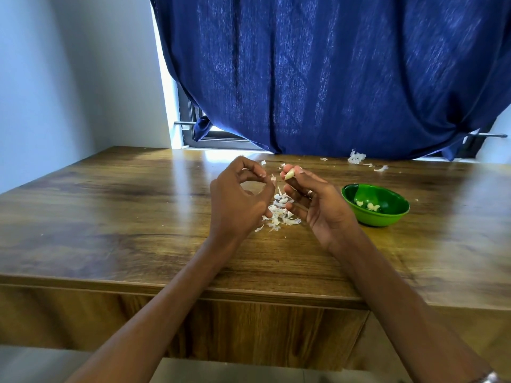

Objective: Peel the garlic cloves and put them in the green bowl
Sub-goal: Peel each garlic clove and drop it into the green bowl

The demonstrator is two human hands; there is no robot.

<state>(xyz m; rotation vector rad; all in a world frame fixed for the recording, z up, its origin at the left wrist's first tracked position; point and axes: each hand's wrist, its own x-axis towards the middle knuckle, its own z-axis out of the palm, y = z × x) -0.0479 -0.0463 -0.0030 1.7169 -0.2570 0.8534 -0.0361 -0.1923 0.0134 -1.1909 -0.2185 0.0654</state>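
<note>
My right hand (315, 205) pinches a pale garlic clove (289, 175) between thumb and fingertips, raised over the wooden table (110, 211). My left hand (237, 200) is just left of it, fingers curled, pinching a small flake of garlic skin (273, 178) at the fingertips. Between and below the hands lies a pile of white garlic peels (279, 214). The green bowl (387, 217) sits to the right of my right hand and holds a few peeled cloves (369, 205).
More garlic skins (356, 157) lie at the table's far edge under a blue curtain (318, 78). A white wall stands to the left. The table's front edge runs across the lower view, below my forearms.
</note>
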